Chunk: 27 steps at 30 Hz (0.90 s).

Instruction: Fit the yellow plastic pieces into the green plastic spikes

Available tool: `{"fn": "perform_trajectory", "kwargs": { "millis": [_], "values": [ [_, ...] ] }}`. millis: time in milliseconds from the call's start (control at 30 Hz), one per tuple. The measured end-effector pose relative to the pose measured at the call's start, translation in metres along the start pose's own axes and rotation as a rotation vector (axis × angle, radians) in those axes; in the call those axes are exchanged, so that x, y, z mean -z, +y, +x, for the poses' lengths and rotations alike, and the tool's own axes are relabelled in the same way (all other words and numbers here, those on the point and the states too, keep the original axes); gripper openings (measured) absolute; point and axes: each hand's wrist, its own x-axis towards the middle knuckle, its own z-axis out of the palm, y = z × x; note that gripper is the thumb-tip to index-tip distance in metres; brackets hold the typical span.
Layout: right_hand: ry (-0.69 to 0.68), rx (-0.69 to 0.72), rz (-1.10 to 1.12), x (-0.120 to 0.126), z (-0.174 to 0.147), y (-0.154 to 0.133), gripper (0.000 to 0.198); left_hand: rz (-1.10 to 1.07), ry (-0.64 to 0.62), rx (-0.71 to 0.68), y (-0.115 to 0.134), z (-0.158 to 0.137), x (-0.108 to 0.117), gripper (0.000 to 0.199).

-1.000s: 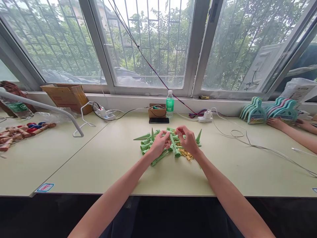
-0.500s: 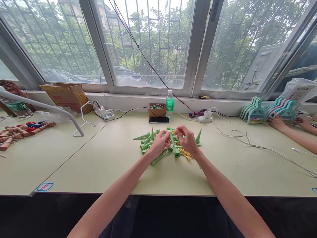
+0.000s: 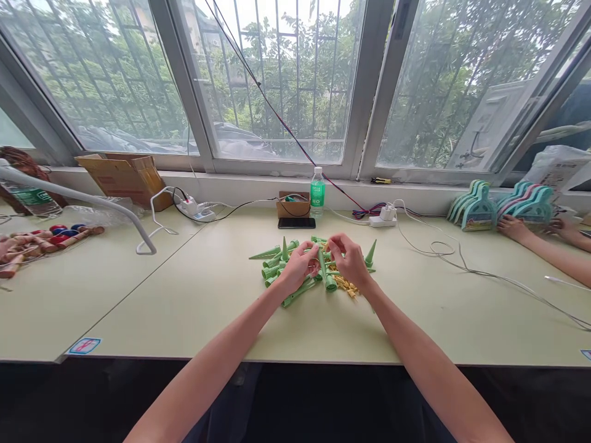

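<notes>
My left hand (image 3: 301, 266) is closed round a slim green plastic spike (image 3: 322, 271), its wide hollow cup end pointing down towards me. Just to the right, my right hand (image 3: 347, 259) has thumb and fingers pinched together beside the spike's upper part; whatever is between the fingertips is hidden or too small to name. Under and around both hands lies a pile of similar green spikes (image 3: 270, 272), some on their sides. One green cone (image 3: 370, 253) stands upright right of my right hand. Small yellow pieces (image 3: 347, 287) are heaped below that hand.
A black phone (image 3: 297, 223), a small cardboard box (image 3: 293, 207) and a water bottle (image 3: 317, 193) stand behind the pile. White cables (image 3: 436, 248) cross the right side. Another person's hand (image 3: 514, 229) touches teal hanger-shaped items (image 3: 530, 204). Wooden toys (image 3: 46, 241) lie left, near a lamp arm (image 3: 92, 198).
My two hands and the green spike stay nearly where they were. At the far left edge, part of another person's hand now shows by the wooden toys.
</notes>
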Motion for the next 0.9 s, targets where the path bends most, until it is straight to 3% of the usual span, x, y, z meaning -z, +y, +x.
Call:
{"fn": "perform_trajectory", "kwargs": {
  "millis": [900],
  "values": [
    [0.020,0.019,-0.032,0.0005,0.0002,0.0034,0.026,0.018,0.033,-0.048,-0.0028,0.0007,0.0000,0.045]
  ]
}}
